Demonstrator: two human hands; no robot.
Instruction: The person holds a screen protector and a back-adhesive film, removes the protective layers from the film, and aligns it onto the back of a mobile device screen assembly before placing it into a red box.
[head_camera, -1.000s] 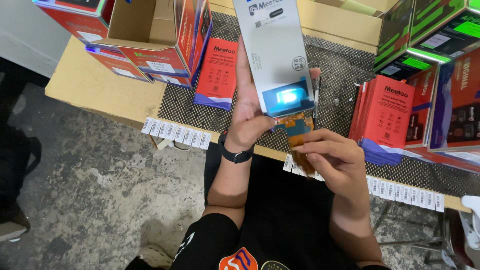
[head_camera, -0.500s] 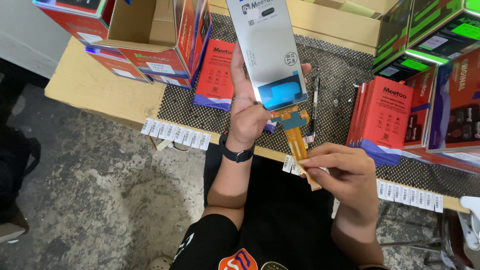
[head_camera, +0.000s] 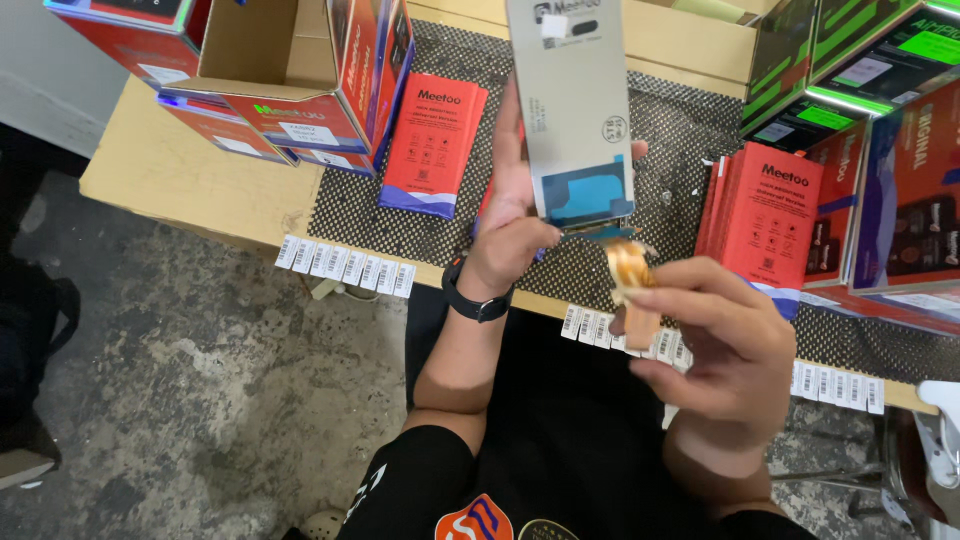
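Just a light wooden desk (head_camera: 150, 170) topped with a black perforated mat (head_camera: 690, 140), barcode sticker strips (head_camera: 345, 265) stuck along its front edge, sitting on a rough, stained grey concrete floor (head_camera: 200, 400).

Two bare hands are seen, the left hand (head_camera: 510, 235) and the right hand (head_camera: 715, 345). One long grey display panel (head_camera: 572, 100) with one orange flex ribbon (head_camera: 630, 275) is counted. One flat red packet (head_camera: 433, 143) lies alone, and three strips of white barcode labels (head_camera: 345, 266) are counted along the table edge.
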